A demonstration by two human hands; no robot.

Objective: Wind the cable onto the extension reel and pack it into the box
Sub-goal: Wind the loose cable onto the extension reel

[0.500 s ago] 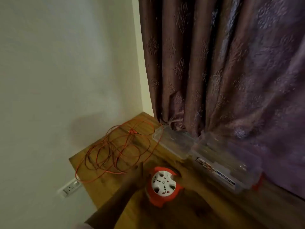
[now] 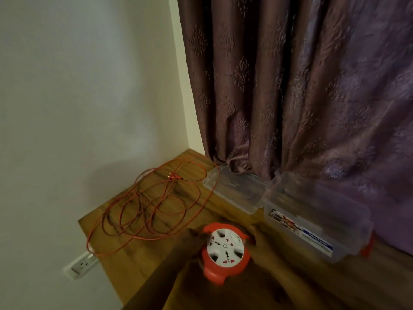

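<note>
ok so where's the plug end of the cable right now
The orange cable's plug lies far left on the wooden tabletop, atop the loose coils, just left of the clear plastic lid.

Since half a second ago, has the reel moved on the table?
Cannot tell. The reel sits about as far from the clear box as before; only the camera seems to have shifted.

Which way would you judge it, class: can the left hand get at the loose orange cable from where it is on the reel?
Probably yes. The left hand is at the reel's left side, and the cable lies in loose loops on the bare wooden table just beyond, with nothing standing between them.
</note>
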